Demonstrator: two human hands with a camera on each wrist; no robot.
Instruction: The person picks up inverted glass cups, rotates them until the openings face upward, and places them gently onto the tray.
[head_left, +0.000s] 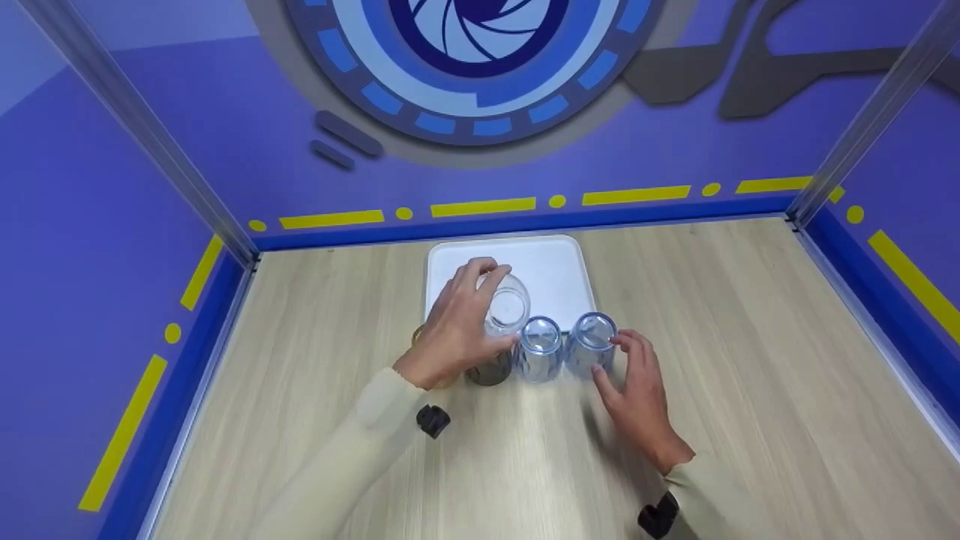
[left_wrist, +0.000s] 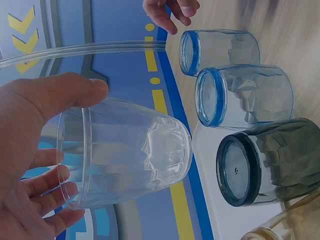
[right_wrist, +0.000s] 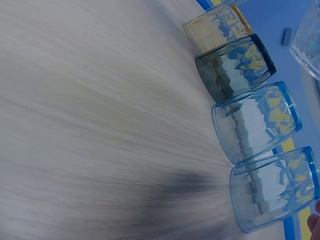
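My left hand (head_left: 456, 324) holds a clear glass (left_wrist: 130, 155) between thumb and fingers, raised over the near part of the white tray (head_left: 553, 262). Below it, a row of glasses stands upside down along the tray's near edge: an amber glass (right_wrist: 212, 31), a dark grey glass (left_wrist: 280, 162) and two blue glasses. The left hand mostly hides the amber one in the head view. My right hand (head_left: 639, 390) is beside the rightmost blue glass (head_left: 590, 349), thumb and fingers loosely spread near its base. The other blue glass (head_left: 539, 354) stands just left of it.
The wooden table (head_left: 720, 315) is bounded by a purple printed back wall (head_left: 225, 150) and side walls with metal corner posts. The tray lies close to the back wall. A black band (head_left: 433, 421) sits on the left sleeve, another (head_left: 659, 515) on the right.
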